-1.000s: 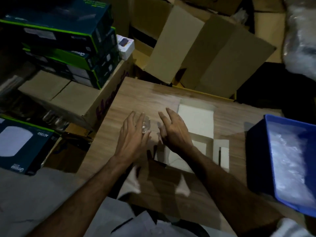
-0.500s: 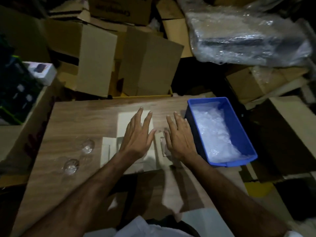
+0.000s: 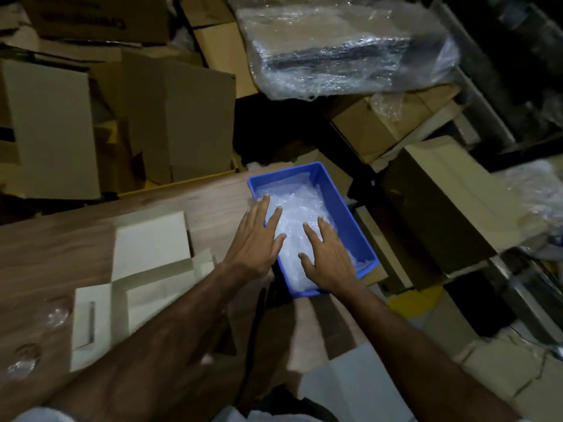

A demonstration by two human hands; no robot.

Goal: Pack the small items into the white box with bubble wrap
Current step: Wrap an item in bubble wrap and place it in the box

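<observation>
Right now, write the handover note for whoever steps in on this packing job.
Left hand: open, fingers straight, reaching over the near-left rim of the blue bin.
Right hand: open, flat over the bubble wrap inside the bin; neither hand grips anything.
White box: open and unfolded on the wooden table, apparently nothing in it.
Two small clear items lie at the table's left edge, unwrapped.
Done: box laid out.
Left: take wrap, wrap items, pack, close.

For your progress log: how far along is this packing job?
Done: the white box lies open on the table. In hand: both hands, left and right, reach open over the bubble wrap in the blue bin. Left: the clear small items remain unpacked.
</observation>
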